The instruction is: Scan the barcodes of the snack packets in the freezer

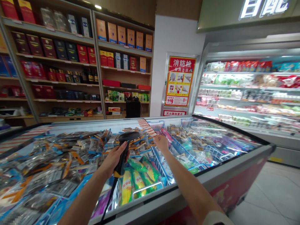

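My left hand (pixel 116 159) is wrapped round the grip of a black barcode scanner (pixel 122 156). Its head points away over the chest freezer, and a black cable (pixel 109 200) hangs from its base. Further right, my right hand (pixel 161 142) is closed at the near end of an orange-and-white striped strip, on the edge of the freezer's glass lid (pixel 146 127); its fingertips are partly hidden. Below and between the hands, yellow-and-green packets (pixel 134 181) lie in a wire basket (pixel 161 165) inside the freezer. Many grey-and-orange packets (pixel 77 153) fill the left side.
The freezer's front rim (pixel 211 178) runs across in front of me. Behind stand shelves (pixel 126 48) of boxes and bottles, and a red fire-hydrant sign (pixel 180 81) on the wall. A lit refrigerated display (pixel 253 90) is at the right, with tiled floor (pixel 276 190) before it.
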Demonstrator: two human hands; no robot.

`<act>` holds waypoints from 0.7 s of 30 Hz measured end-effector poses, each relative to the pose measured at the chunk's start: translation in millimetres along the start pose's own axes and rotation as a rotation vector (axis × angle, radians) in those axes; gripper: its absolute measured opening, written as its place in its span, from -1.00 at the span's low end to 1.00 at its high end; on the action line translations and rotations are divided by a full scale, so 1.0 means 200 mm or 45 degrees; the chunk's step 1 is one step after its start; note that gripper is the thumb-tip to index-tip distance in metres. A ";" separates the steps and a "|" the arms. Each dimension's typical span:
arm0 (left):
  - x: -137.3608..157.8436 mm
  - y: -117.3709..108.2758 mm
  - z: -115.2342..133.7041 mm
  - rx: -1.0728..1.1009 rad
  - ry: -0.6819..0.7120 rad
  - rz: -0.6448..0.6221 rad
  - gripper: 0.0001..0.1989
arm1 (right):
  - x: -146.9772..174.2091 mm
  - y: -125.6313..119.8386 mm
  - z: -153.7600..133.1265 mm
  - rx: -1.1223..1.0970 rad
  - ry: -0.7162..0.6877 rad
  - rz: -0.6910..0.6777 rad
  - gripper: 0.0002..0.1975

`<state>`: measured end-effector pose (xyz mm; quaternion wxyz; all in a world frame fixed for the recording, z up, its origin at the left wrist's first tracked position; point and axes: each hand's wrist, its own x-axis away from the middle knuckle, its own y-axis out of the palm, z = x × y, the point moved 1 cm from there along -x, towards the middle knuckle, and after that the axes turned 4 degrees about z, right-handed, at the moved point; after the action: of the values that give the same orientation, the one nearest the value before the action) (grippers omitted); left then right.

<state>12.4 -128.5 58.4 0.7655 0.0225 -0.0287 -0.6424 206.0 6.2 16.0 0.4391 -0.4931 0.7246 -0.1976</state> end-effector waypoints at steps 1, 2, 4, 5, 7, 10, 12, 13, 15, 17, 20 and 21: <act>-0.01 0.01 0.00 -0.002 -0.001 0.002 -0.59 | -0.03 -0.03 0.05 0.042 0.038 0.032 -0.66; -0.02 0.02 0.00 -0.001 -0.001 0.002 -0.58 | -0.06 -0.06 0.11 0.087 0.061 0.062 -0.66; -0.05 0.03 -0.01 0.006 0.008 0.002 -0.58 | -0.12 -0.11 0.22 0.197 0.084 0.123 -0.65; -0.06 0.04 -0.02 0.007 0.010 0.000 -0.57 | -0.15 -0.12 0.27 0.258 0.080 0.139 -0.63; -0.08 0.06 -0.03 -0.009 0.010 -0.002 -0.58 | -0.21 -0.14 0.36 0.379 0.050 0.125 -0.57; -0.10 0.07 -0.05 -0.080 0.012 -0.001 -0.58 | -0.32 -0.12 0.47 0.537 0.000 -0.011 -0.51; -0.10 0.06 -0.06 -0.140 -0.001 0.023 -0.57 | -0.38 -0.11 0.53 0.599 -0.003 -0.120 -0.50; -0.10 0.06 -0.06 -0.161 -0.013 0.047 -0.57 | -0.41 -0.10 0.56 0.617 -0.003 -0.174 -0.50; -0.08 0.04 -0.05 -0.167 -0.044 0.105 -0.58 | -0.42 -0.09 0.61 0.635 -0.011 -0.250 -0.53; -0.06 0.04 -0.03 -0.151 -0.069 0.156 -0.61 | -0.38 -0.10 0.65 0.639 -0.044 -0.280 -0.55; -0.03 0.04 0.00 -0.159 -0.126 0.154 -0.65 | -0.28 -0.17 0.67 0.586 -0.182 -0.317 -0.56; -0.02 0.05 0.01 -0.163 -0.139 0.145 -0.66 | -0.25 -0.21 0.67 0.543 -0.238 -0.349 -0.58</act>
<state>20.7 -123.8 61.2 0.7978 -0.0631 -0.0307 -0.5988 346.8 51.4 -4.2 0.5672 -0.4991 0.5493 -0.3569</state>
